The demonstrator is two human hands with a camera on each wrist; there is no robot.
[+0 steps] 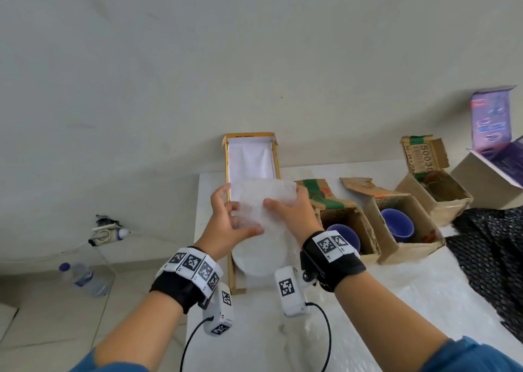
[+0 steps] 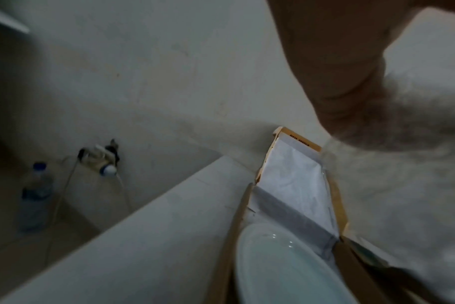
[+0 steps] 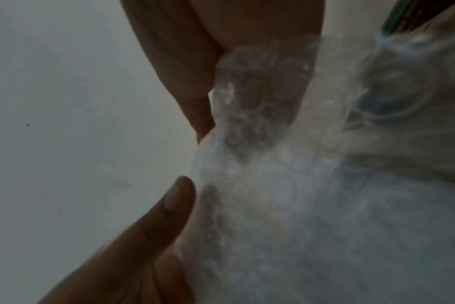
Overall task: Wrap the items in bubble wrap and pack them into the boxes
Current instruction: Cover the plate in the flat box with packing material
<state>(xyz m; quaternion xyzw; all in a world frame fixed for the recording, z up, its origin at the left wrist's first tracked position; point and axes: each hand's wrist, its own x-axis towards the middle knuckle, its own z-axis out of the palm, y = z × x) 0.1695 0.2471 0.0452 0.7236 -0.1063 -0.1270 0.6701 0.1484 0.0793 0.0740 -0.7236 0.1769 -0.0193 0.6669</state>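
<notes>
Against a pale wall, the white desk [image 1: 368, 301] carries open cardboard boxes [image 1: 407, 224]; both hands, left [image 1: 229, 224] and right [image 1: 291, 213], pinch bubble wrap [image 1: 263, 199]; a bottle [image 1: 82, 278] lies on the floor.

Bubble wrap [image 1: 261, 201] hiding far half of white plate [image 1: 260, 261] and part of long box [image 1: 230, 173]. Left hand [image 2: 333, 67] and bubble wrap looking blurry in left wrist view, plate running off bottom edge. Right wrist view blurring bubble wrap; fingers [image 3: 174, 61] partly hiding behind it.
</notes>
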